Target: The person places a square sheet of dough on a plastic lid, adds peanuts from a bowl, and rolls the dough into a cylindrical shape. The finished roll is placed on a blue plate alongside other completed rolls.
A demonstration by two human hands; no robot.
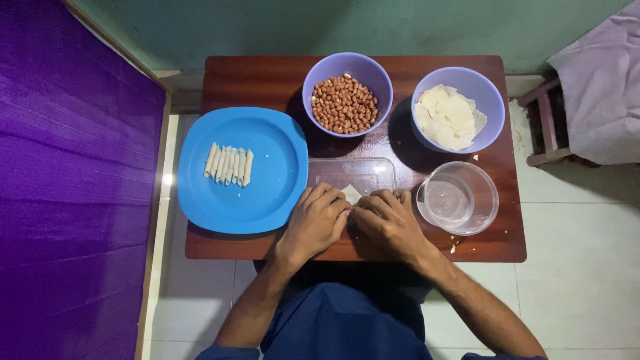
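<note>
Left of centre on the glossy wooden desk (267,80), a smooth blue plate (240,200) holds a row of pale rolled sticks (229,164). Lower centre, left hand (315,223) and right hand (388,221) both pinch a thin white wrapper (351,193) over a clear flat tray (353,172). Upper centre purple bowl (347,93) holds peanuts; upper right purple bowl (458,110) holds pale wrappers, empty glass bowl (458,198) below.

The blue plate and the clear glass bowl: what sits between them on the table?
In the head view, a clear flat tray lies between the blue plate and the clear glass bowl, with both hands, left hand and right hand, pinching a small white piece at its front edge.
</note>
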